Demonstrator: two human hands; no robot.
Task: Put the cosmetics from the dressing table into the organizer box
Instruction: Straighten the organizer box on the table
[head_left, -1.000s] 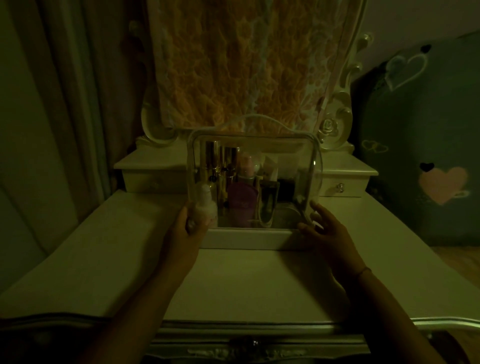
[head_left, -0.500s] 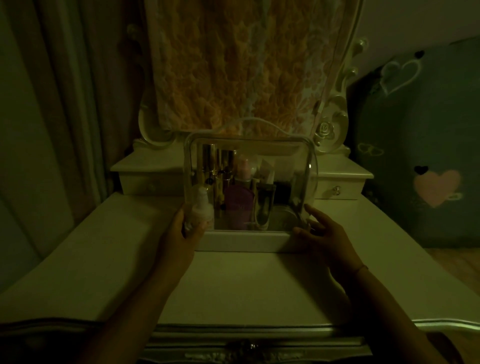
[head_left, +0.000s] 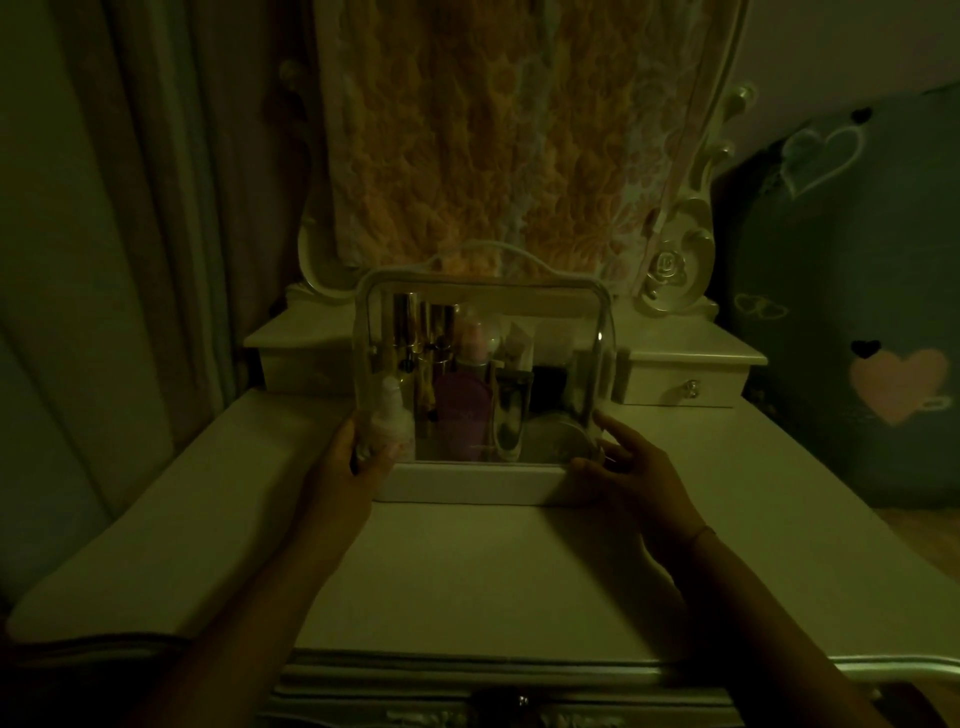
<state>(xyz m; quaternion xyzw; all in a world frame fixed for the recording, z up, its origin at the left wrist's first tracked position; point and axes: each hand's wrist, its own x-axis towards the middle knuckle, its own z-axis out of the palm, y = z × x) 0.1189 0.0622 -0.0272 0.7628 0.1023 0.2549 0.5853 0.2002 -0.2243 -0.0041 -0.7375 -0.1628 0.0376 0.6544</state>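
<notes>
Left hand (head_left: 348, 467) grips a small pale pump bottle with a white cap (head_left: 390, 423), fingers curled round its lower half. It holds the bottle upright at the front left corner of the organizer box with a clear domed cover and white base (head_left: 467, 483). In the dim light I cannot tell whether the bottle is inside the cover or just in front of it. Right hand (head_left: 636, 470) is spread and relaxed, its fingertips touching the cover's lower right corner. Inside the box stand tall gold tubes (head_left: 410, 332), a purple bottle with a pink cap (head_left: 464, 415) and a round pale compact (head_left: 558, 436). The box sits at the back middle of the cream dressing table (head_left: 467, 571). Behind it hangs an orange floral cloth (head_left: 493, 130). A small white drawer with a knob (head_left: 685, 387) is just right of the box, and grey heart-patterned fabric (head_left: 857, 312) lies farther right.
</notes>
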